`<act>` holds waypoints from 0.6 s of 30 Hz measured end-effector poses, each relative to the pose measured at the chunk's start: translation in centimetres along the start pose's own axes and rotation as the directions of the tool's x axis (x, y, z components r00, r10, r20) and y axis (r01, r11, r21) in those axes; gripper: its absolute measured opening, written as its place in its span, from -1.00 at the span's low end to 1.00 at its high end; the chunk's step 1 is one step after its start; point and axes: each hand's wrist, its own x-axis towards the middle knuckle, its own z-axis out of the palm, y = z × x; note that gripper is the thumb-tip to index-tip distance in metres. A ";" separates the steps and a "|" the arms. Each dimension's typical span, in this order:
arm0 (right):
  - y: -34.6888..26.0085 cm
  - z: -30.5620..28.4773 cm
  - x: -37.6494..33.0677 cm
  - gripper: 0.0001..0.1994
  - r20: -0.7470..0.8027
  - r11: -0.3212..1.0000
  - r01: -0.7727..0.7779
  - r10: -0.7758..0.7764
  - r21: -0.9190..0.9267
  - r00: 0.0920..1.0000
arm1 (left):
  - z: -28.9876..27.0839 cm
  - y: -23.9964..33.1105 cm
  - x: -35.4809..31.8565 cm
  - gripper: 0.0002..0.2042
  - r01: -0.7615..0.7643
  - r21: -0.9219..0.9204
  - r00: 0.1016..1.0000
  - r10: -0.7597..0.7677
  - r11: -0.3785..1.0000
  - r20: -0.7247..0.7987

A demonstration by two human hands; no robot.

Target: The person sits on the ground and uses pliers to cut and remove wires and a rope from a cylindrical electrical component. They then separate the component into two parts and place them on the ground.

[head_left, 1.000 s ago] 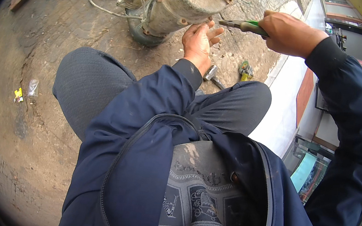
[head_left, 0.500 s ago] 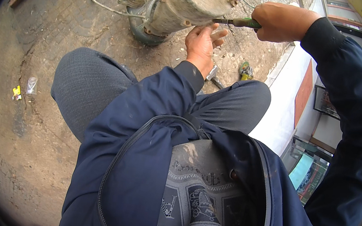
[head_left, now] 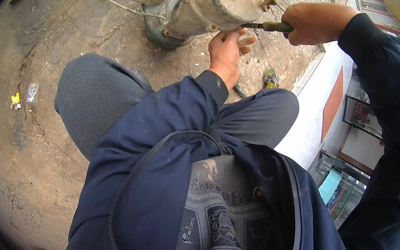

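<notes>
I see R hand (head_left: 312, 24) gripping green-handled steel pliers (head_left: 275, 27) — a slip at grey rounded metal casing (head_left: 219, 6) could nip L hand (head_left: 225, 56), hold unclear.

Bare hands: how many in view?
2: the left hand by the near edge of the dusty metal casing, the right hand gripping pliers.

Leftward, the floor (head_left: 51, 53) leaves passage — ahead, the dusty casing (head_left: 227, 3) blocks.

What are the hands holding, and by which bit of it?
The right hand holds the pliers by their green handles. The left hand is by the near edge of the dusty casing; whether it grips anything can't be told.
</notes>
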 end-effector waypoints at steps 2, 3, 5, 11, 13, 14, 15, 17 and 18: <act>0.0 0.5 0.0 -0.71 0.007 1.000 -0.027 0.026 0.014 1.000 | 0.0 -0.1 0.0 -0.81 -0.009 -0.007 1.000 0.009 1.000 -0.001; -0.1 0.5 0.1 -0.70 0.006 0.999 -0.032 0.032 0.035 0.999 | 0.0 -0.1 0.0 -0.81 -0.008 -0.005 1.000 0.008 1.000 -0.003; -0.5 0.0 0.1 -0.68 0.006 0.996 -0.041 0.041 0.079 0.999 | -0.1 -0.1 0.0 -0.80 -0.007 0.007 1.000 0.007 1.000 -0.003; -0.1 -3.6 -0.6 -0.69 0.303 0.966 -0.060 -0.020 0.253 0.953 | 0.1 0.0 -0.1 -0.86 -0.015 -0.032 1.000 0.015 0.999 -0.018; 0.3 -3.6 -0.7 -0.66 0.258 0.959 -0.031 -0.044 0.281 0.965 | 0.1 0.1 -0.1 -0.88 -0.013 -0.046 1.000 0.012 0.999 -0.024; 0.5 -3.5 -0.7 -0.64 0.236 0.955 -0.017 -0.055 0.295 0.970 | 0.2 0.1 -0.1 -0.87 -0.011 -0.042 1.000 0.010 0.999 -0.022; 0.6 -3.3 -0.6 -0.64 0.228 0.955 -0.005 -0.065 0.295 0.972 | 0.2 0.2 -0.1 -0.87 -0.009 -0.035 1.000 0.008 0.999 -0.026; 0.8 -2.7 -0.4 -0.65 0.212 0.954 0.016 -0.082 0.299 0.974 | 0.2 0.3 0.0 -0.86 -0.012 -0.034 1.000 0.011 0.999 -0.019; 0.8 -2.4 -0.3 -0.69 0.187 0.950 0.048 -0.110 0.310 0.976 | 0.2 0.3 0.0 -0.86 -0.014 -0.027 1.000 0.014 1.000 -0.022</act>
